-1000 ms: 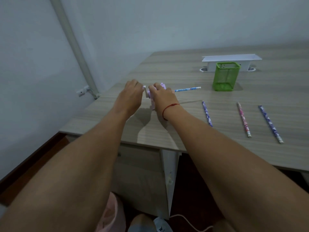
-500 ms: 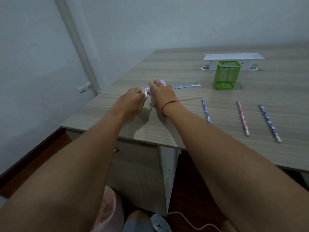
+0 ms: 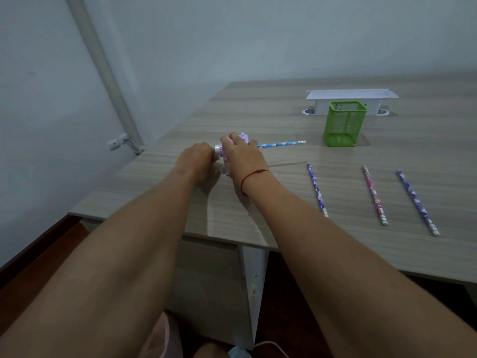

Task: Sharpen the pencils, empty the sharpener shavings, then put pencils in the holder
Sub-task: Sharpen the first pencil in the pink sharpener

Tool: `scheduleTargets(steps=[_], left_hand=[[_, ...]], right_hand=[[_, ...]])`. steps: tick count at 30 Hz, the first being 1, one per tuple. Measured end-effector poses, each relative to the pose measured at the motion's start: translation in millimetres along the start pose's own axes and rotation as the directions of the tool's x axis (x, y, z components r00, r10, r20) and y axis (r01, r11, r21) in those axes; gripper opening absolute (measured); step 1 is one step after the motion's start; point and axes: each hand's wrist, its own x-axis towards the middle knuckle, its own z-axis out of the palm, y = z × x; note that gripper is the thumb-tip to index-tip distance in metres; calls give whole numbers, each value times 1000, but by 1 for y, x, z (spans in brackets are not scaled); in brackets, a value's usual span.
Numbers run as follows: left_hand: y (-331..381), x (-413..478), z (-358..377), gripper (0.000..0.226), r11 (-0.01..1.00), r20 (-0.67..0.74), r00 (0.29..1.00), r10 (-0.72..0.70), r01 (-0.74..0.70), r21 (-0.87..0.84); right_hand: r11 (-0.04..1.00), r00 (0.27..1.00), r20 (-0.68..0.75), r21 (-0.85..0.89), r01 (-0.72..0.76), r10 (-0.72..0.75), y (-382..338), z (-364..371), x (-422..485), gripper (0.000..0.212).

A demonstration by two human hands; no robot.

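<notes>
A small lilac crank sharpener (image 3: 244, 137) stands on the wooden desk (image 3: 284, 125), mostly covered by my right hand (image 3: 242, 156), which grips its body from above. My left hand (image 3: 197, 162) is curled at the sharpener's left end, on its crank, which is hidden under the fingers. A light-blue patterned pencil (image 3: 282, 144) sticks out of the sharpener's right side, pointing right. Three more pencils lie apart on the desk: a blue-purple one (image 3: 317, 189), a pink one (image 3: 374, 195) and a purple one (image 3: 416, 202). The green mesh holder (image 3: 344, 124) stands behind them.
A white cable box (image 3: 352, 100) sits behind the holder. The desk's left corner and near edge (image 3: 144, 223) are close to my forearms. A wall with a pipe (image 3: 103, 65) rises to the left; a drawer cabinet is below the desk.
My left hand dropped lower and back beside the sharpener's left end, as in a turn of the crank. My right hand stayed on the sharpener. The camera view shifted slightly.
</notes>
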Motion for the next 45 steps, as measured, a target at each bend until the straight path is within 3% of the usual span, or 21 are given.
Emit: scheduleTargets(steps=[2, 5, 8, 10, 13, 15, 17, 22, 30, 37, 41, 45], left_hand=[[1, 3, -1, 18, 999, -8, 999, -31, 31, 14], [-1, 12, -7, 18, 987, -75, 991, -106, 96, -132], [-6, 13, -21, 26, 974, -205, 977, -62, 14, -227], [-7, 2, -32, 26, 981, -301, 953, 34, -90, -174], [0, -24, -37, 21, 970, -468, 855, 224, -240, 27], [3, -38, -30, 24, 970, -493, 841, 223, -242, 26], [4, -49, -16, 24, 972, -471, 866, 166, -223, -69], [10, -56, 3, 29, 981, -203, 977, 69, -103, -165], [5, -16, 9, 28, 995, -6, 999, 46, -47, -89], [4, 4, 15, 23, 990, -66, 997, 31, -21, 141], [1, 15, 3, 23, 991, -126, 992, 9, 8, 133], [-10, 20, -13, 29, 988, -263, 956, 132, -107, 108]], right_hand=[[1000, 1000, 20, 2, -3, 3, -1, -3, 1, 43], [1000, 999, 35, 1, -2, 2, 0, -6, 0, 46], [1000, 998, 55, -21, -9, 10, -4, -6, 0, 46], [999, 998, 57, -33, -8, 10, -6, -6, 1, 45], [1000, 998, 61, -15, -5, 6, -7, -7, 3, 48], [1000, 998, 69, 1, -7, 7, -6, -5, 5, 48], [1000, 997, 72, 7, -8, 7, -6, -3, 6, 48], [1000, 998, 61, -10, 14, -13, -3, 1, 6, 48], [1000, 1000, 24, -16, 17, -17, 2, 10, 13, 52], [1000, 999, 37, -10, -24, 24, -2, 9, 16, 49], [1000, 999, 35, 3, -15, 15, 1, 6, 16, 45], [1000, 999, 45, 8, -7, 7, 0, 6, 15, 48]])
